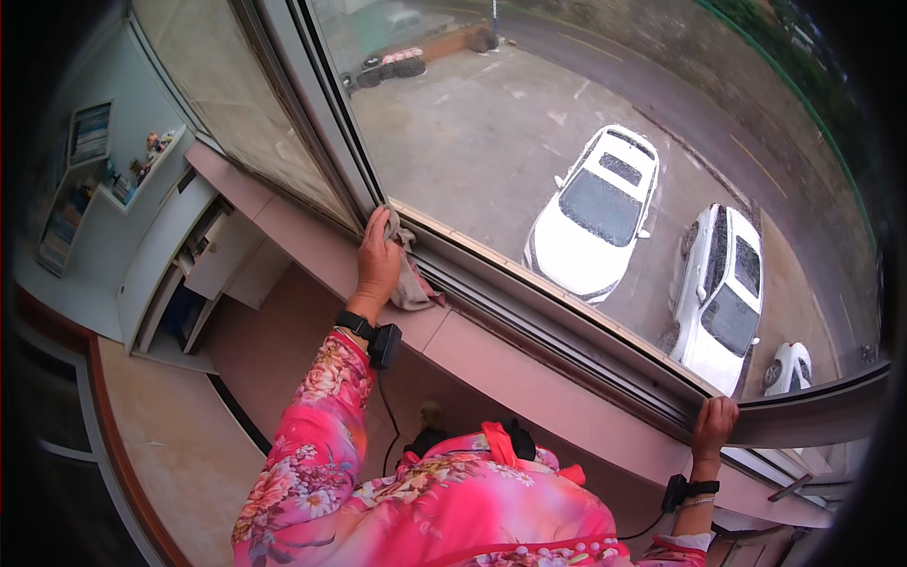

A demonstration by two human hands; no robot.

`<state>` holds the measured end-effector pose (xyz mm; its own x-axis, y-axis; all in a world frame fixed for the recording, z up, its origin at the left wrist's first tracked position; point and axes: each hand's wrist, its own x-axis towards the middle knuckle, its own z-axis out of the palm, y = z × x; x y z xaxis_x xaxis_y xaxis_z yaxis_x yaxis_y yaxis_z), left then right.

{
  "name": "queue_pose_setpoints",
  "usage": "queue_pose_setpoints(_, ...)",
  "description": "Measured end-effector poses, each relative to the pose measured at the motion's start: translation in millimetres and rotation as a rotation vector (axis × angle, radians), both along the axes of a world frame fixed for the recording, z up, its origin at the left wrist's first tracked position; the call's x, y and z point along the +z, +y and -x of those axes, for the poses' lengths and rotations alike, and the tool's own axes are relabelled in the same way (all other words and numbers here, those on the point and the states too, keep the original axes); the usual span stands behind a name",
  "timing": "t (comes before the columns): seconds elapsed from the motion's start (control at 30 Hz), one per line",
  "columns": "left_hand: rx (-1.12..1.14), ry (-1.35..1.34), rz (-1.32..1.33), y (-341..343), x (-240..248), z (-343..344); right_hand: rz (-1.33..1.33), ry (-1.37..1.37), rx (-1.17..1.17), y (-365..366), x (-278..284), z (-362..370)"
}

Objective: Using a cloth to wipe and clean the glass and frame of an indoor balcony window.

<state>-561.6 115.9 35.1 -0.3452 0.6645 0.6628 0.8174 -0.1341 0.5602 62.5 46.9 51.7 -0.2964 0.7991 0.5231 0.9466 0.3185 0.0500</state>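
Observation:
My left hand [378, 261] presses a crumpled grey-pink cloth [412, 281] against the lower window track [529, 300], at the corner where the sliding frame meets the sill. My right hand [713, 425] grips the edge of the window frame [803, 416] far to the right, fingers curled over it. Both wrists carry black bands with cables. My sleeves are pink with a flower print.
A pinkish sill [491, 359] runs under the window. Beyond the glass, far below, white cars [597, 210] stand on a paved lot. At the left stand a white cabinet with open drawers [203, 260] and a shelf with small items [142, 165].

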Motion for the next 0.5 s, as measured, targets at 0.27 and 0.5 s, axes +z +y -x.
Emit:
queue_pose_setpoints(0.27,0.129,0.084,0.088,11.2,-17.3,-6.0,0.021,-0.01,-0.001,0.5,-1.1,0.8)
queue_pose_setpoints(0.5,0.195,-0.187,0.165,8.7,-47.6,-46.7,0.032,-0.038,-0.019,1.0,-4.3,-4.1)
